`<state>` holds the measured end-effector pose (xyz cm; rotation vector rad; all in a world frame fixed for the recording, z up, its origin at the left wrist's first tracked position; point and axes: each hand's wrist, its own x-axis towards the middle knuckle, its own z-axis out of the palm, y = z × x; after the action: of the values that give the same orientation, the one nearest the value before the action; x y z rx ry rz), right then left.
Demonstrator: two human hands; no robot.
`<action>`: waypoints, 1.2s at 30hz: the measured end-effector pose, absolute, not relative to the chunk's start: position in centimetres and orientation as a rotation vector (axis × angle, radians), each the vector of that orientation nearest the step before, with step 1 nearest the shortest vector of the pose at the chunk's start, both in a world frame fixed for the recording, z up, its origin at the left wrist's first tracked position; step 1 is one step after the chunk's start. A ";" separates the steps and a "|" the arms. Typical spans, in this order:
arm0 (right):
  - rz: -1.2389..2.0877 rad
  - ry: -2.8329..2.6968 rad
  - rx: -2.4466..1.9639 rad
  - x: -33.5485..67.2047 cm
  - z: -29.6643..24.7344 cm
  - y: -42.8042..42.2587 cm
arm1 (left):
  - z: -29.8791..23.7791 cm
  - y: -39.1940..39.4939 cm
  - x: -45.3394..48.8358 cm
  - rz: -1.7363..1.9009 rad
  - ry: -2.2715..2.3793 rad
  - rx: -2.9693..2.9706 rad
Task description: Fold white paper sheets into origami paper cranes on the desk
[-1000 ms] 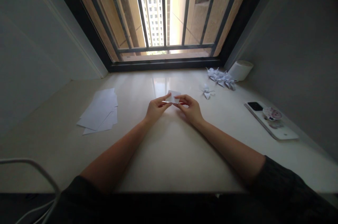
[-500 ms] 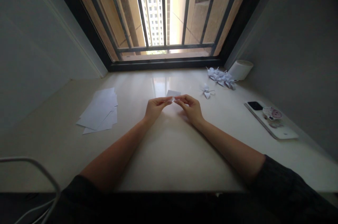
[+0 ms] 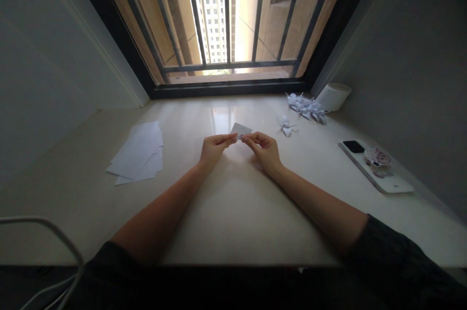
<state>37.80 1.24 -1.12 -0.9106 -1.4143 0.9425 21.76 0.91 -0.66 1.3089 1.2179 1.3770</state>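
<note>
Between my two hands a small folded piece of white paper (image 3: 242, 128) is held up over the pale sill. My left hand (image 3: 215, 148) pinches its near edge from the left, thumb against fingertips. From the right, my right hand (image 3: 264, 148) pinches the same edge, its fingertips almost touching those of the left. The far part of the paper sticks up beyond the fingers; its lower part is mostly hidden by them. A single folded paper crane (image 3: 286, 127) rests on the sill just beyond my right hand.
A heap of folded white paper cranes (image 3: 305, 107) lies at the back right against a white paper roll (image 3: 334, 96). Loose white paper sheets (image 3: 135, 152) overlap on the left. At the right lies a white phone (image 3: 377, 169). A pale cable (image 3: 54, 229) loops at the lower left.
The folded paper has tilted, so more of its far face shows above my fingers. Both hands keep their pinch in nearly the same place.
</note>
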 end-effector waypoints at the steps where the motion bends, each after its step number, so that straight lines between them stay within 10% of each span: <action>1: 0.929 -1.420 -0.917 37.8 -1.0 1.2 | -0.7 0.9 21.8 1.375 1.215 1.309; 36: 1.099 -1.141 -0.913 37.4 -0.8 1.1 | -0.4 0.7 21.9 1.353 1.094 1.196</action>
<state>37.40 1.07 -0.84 -0.9129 -1.1407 1.0988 21.95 0.66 -0.44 1.1957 1.0935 1.3527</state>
